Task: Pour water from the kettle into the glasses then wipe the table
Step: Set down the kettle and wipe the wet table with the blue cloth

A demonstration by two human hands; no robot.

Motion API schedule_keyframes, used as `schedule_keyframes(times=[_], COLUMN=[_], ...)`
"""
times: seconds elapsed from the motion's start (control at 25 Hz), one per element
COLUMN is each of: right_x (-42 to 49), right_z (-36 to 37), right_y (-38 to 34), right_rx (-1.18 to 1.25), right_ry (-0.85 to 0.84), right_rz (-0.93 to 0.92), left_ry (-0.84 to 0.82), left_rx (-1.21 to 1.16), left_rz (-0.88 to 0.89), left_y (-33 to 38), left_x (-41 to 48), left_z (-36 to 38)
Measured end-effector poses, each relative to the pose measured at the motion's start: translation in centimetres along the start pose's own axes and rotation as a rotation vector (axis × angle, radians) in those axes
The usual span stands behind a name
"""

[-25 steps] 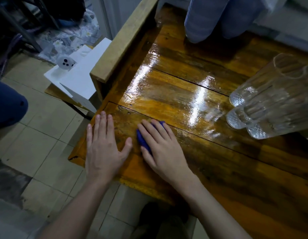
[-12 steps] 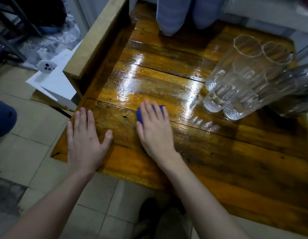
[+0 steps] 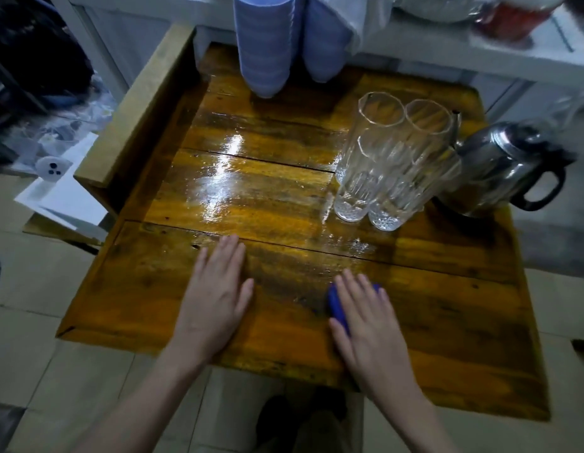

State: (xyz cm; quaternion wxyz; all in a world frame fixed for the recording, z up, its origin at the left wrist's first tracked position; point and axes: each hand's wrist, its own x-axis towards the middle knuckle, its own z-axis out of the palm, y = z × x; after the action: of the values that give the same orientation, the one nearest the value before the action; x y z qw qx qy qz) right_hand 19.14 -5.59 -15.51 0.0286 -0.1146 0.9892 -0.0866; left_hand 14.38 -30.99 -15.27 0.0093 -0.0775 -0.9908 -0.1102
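Observation:
My right hand [image 3: 365, 317] lies flat on a blue cloth [image 3: 337, 305] and presses it onto the near part of the wooden table [image 3: 277, 191]; only the cloth's left edge shows. Resting flat on the wood to its left, my left hand [image 3: 215, 295] holds nothing and has its fingers apart. Two tall clear glasses [image 3: 378, 165] stand side by side at the right middle of the table. A steel kettle [image 3: 503, 168] with a black handle stands just right of them. The middle of the table shines wet.
Two stacks of blue bowls [image 3: 267, 44] stand at the table's far edge. A wooden rail [image 3: 137, 109] runs along the left side. White boards [image 3: 68, 191] lean on the tiled floor at the left. A white shelf [image 3: 480, 50] with jars hangs over the far right.
My right hand has slid the blue cloth to the right and nearer along the front plank. The view has swung right, so the glasses and the kettle now show in full.

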Motion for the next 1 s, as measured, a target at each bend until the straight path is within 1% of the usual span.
schedule_keyframes(times=[0.08,0.2,0.28,0.32,0.4,0.48,0.56,0.64,0.72,0.76,0.8,0.92,1.0], right_x=[0.5,2.1,3.3,3.9,5.2,5.8,5.3,3.3,0.8,-0.1,-0.9,-2.0,-1.6], right_z=[-0.4,-0.5,-0.4,-0.3,0.0,0.4,0.9,1.2,1.0,0.8,0.4,-1.1,-1.8], right_y=[2.7,4.3,3.1,2.0,-1.0,-4.3,-6.4,-6.1,-3.4,-1.5,0.6,8.0,11.0], right_rx=[0.019,0.058,0.064,0.059,0.064,0.074,0.075,0.073,0.065,0.069,0.075,0.09,0.086], right_ry=[0.044,0.135,0.167,0.164,0.15,0.114,0.065,0.008,-0.018,-0.014,-0.003,0.026,0.043], right_rz=[0.157,0.378,0.435,0.421,0.332,0.19,0.002,-0.166,-0.219,-0.187,-0.115,0.222,0.383], left_ry=[0.006,0.011,0.02,0.023,0.027,0.033,0.034,0.034,0.037,0.038,0.038,0.033,0.036], left_rx=[-0.028,-0.002,-0.008,-0.012,-0.011,-0.003,-0.005,-0.018,-0.031,-0.034,-0.037,-0.044,-0.041], left_rz=[-0.055,-0.083,-0.074,-0.074,-0.076,-0.08,-0.076,-0.072,-0.072,-0.072,-0.072,-0.062,-0.066], left_y=[2.2,2.1,1.9,2.0,2.2,2.1,2.0,2.0,2.2,2.1,2.1,2.0,2.1], left_x=[0.4,0.4,0.4,0.4,0.5,0.5,0.5,0.5,0.5,0.5,0.5,0.5,0.5], left_z=[1.1,1.8,1.8,1.7,1.7,1.7,1.7,1.7,1.6,1.6,1.6,1.7,1.7])
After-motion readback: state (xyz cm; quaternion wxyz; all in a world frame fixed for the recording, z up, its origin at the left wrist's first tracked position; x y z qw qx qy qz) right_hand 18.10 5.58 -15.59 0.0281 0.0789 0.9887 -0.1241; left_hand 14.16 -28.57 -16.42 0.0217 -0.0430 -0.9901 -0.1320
